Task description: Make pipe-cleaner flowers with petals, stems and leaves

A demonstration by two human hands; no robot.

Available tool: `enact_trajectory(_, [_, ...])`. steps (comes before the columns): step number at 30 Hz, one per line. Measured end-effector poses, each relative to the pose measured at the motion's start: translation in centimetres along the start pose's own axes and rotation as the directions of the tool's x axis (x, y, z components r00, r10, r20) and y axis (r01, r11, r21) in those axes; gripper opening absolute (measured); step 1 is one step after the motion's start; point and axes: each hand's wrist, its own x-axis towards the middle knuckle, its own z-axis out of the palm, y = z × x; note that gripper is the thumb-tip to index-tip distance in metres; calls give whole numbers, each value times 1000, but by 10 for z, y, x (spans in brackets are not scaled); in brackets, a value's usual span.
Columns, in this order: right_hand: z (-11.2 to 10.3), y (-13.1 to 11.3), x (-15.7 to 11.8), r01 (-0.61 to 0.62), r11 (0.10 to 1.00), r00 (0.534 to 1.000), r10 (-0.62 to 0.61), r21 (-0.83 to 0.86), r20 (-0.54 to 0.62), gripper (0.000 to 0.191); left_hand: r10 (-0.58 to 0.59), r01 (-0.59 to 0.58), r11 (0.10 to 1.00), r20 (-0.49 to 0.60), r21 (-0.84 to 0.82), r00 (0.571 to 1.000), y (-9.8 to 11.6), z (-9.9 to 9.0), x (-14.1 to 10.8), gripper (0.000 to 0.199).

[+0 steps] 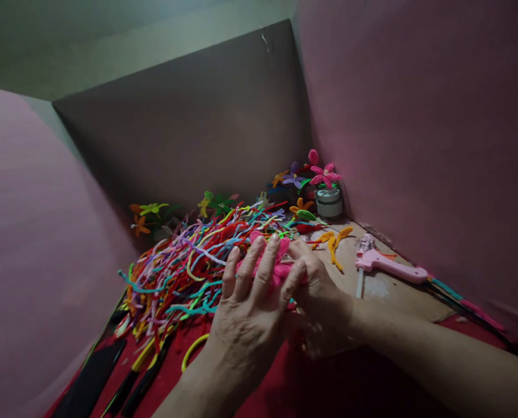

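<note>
A pink flower of fuzzy pipe cleaners [281,270] is between my two hands, its petals partly covered by fingers. My left hand [249,310] lies over its near left side, the fingers stretched along the petals and the thumb bent in against them. From the right, my right hand [322,293] has its fingers closed around the flower's side and underside; the exact grip is hidden. Just beyond and to the left spreads a large heap of loose, many-coloured pipe cleaners [184,261].
On the right lies a pink glue gun [389,266] on a light board [383,299]. Orange pipe-cleaner pieces [334,245] rest behind my right hand. Finished flowers [326,175] stand at the back by a grey-white container [329,203]. Yellow-and-black cutting tools [143,371] and a black flat object [91,377] lie front left.
</note>
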Motion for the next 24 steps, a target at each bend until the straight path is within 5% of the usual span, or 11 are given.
enact_trajectory(5, [2, 3, 1, 41, 999, 999, -42, -26, -33, 31, -44, 56, 991, 96, -121, 994, -4, -12, 2, 60])
enact_trajectory(10, [2, 2, 2, 111, 991, 994, -109, -69, 32, 38, -278, 289, 883, 84, -369, 957, -25, -33, 26, 32])
enact_trajectory(15, [4, 2, -1, 153, 981, 985, -143, -121, 94, 30, -242, 360, 822, 302, -440, 922, -42, -28, 54, 21])
enact_trajectory(19, [3, 1, -4, 165, 978, 981, -150, -124, 127, 35, -208, 491, 669, 494, -558, 844, -51, -17, 65, 25])
enact_trajectory(24, [0, -2, -3, 202, 973, 975, -189, -110, 115, 29, -183, 697, 416, 697, -584, 693, -57, -13, 69, 23])
